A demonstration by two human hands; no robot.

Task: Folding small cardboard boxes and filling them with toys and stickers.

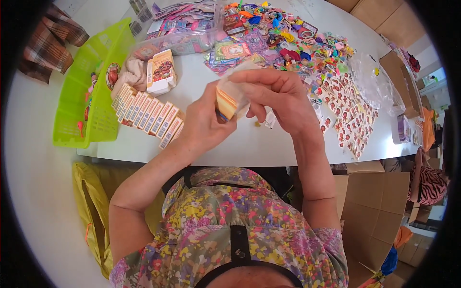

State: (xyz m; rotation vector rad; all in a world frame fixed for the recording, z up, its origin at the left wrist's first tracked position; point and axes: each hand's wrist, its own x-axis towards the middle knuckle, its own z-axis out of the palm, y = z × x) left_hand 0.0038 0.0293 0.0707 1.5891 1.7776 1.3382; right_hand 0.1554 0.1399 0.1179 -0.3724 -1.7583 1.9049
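Note:
Above the near part of the table, my left hand [207, 115] is closed round a small yellow-and-white carton [226, 103], tilted, with a dark patch at its lower end. My right hand [283, 96] has its fingers bent, with thumb and forefinger pinching whitish, see-through plastic [240, 96] at the carton's right side. Whether that plastic is a bag round the carton or goes into it, I cannot tell. To the left of my left hand, a row of small white-and-orange cartons [149, 115] leans in a line. Behind them stands a larger yellow-and-white box [162, 72].
A lime-green basket [91, 115] stands at the left, beside a beige cloth [133, 76]. A clear bin [185, 43] of colourful packets sits at the back. Heaped small toys [288, 41] spread behind my hands; sticker sheets [348, 110] and clear plastic bags [377, 81] lie at the right.

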